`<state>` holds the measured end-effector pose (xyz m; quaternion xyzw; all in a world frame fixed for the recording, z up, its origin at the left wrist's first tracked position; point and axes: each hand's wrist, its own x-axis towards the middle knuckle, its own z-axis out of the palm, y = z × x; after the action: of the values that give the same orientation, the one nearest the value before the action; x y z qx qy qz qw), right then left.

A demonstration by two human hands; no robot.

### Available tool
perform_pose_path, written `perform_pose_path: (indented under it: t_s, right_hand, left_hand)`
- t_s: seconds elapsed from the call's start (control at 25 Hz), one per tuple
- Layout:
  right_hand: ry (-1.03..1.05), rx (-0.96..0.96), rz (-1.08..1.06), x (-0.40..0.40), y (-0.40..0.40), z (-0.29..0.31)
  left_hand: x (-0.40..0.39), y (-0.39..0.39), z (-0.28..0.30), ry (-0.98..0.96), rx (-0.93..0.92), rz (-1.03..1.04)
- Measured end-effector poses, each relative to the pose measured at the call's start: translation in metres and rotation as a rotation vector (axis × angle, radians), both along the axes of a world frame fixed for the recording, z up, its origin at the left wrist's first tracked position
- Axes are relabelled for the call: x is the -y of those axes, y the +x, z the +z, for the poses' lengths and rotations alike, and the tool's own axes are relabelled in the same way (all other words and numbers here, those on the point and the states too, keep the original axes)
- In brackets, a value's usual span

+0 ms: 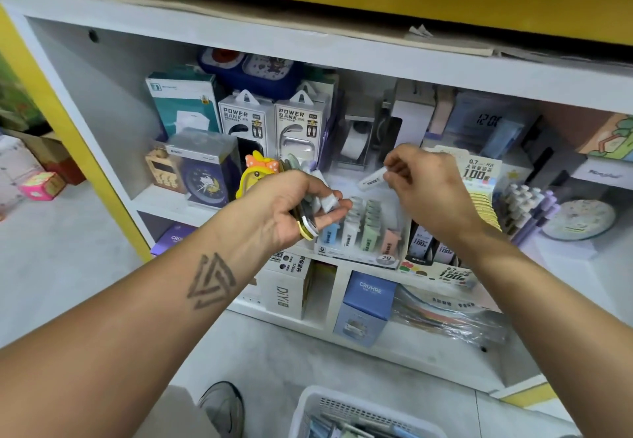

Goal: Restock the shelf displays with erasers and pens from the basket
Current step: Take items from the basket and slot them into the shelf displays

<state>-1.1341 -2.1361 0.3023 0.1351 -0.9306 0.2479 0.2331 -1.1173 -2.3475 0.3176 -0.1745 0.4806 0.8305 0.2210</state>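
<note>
My left hand (294, 208) grips a bundle of several erasers (317, 206) in front of the middle shelf, their white, grey and yellow ends sticking out past my fingers. My right hand (421, 184) pinches a single white eraser (371, 177) by one end, held above the eraser display box (363, 256). That clear box stands on the shelf edge with rows of blue, white, green and pink erasers upright in it. The white basket (349, 403) lies on the floor below, at the bottom edge of the view, with more stock inside.
Power bank boxes (270, 122), a clock box (205, 177) and a yellow duck toy (255, 173) stand left of the display. Lead refill displays (479, 177) and pens (527, 208) stand to the right. Boxes fill the lower shelf (370, 300). My shoe (222, 406) is beside the basket.
</note>
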Motion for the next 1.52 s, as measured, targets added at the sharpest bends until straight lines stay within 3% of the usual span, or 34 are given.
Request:
perform_pose_path:
  t_s: [0.24,0.48,0.64,0.68,0.76,0.84,0.88,0.96,1.12,1.28,1.4,1.52]
  right_hand:
    - [0.15,0.143,0.054,0.018,-0.018,-0.016]
    - [0.171,0.246,0.067,0.019,-0.028,-0.013]
    - [0.479,0.214,0.093,0.026,-0.024,-0.016]
    - [0.466,0.202,0.095,0.027,-0.023,-0.016]
    - [0.156,0.246,0.064,0.033,-0.02,-0.007]
    - [-0.376,0.502,0.115,0.037,-0.014,0.006]
    - [-0.535,0.635,0.172,0.039,-0.009,0.011]
    - [-0.625,0.748,0.26,0.04,0.0,0.016]
    - [-0.944,0.67,0.211,0.029,0.0,0.024]
    - [-0.68,0.581,0.067,0.01,-0.005,0.024]
    - [-0.669,0.628,0.026,0.008,-0.008,0.018]
    - [-0.349,0.392,-0.042,0.009,-0.014,0.017]
  left_hand:
    - [0.006,-0.003,-0.005,-0.03,0.02,0.039]
    - [0.012,-0.003,-0.005,-0.035,0.018,0.035]
    - [0.011,0.0,-0.003,-0.028,0.004,0.009]
    - [0.01,0.0,-0.002,-0.029,0.002,-0.012]
    - [0.008,0.002,-0.001,-0.043,0.003,-0.054]
    - [0.004,0.004,0.0,-0.062,-0.001,-0.088]
    - [0.002,0.004,0.001,-0.068,-0.008,-0.098]
    - [-0.003,0.004,0.002,-0.057,-0.025,-0.107]
    - [-0.013,0.001,0.007,-0.008,0.006,-0.067]
    - [-0.011,-0.004,0.008,-0.074,0.022,-0.053]
    - [-0.005,-0.007,0.008,-0.064,0.022,-0.038]
    - [-0.001,-0.006,0.009,-0.054,0.03,-0.041]
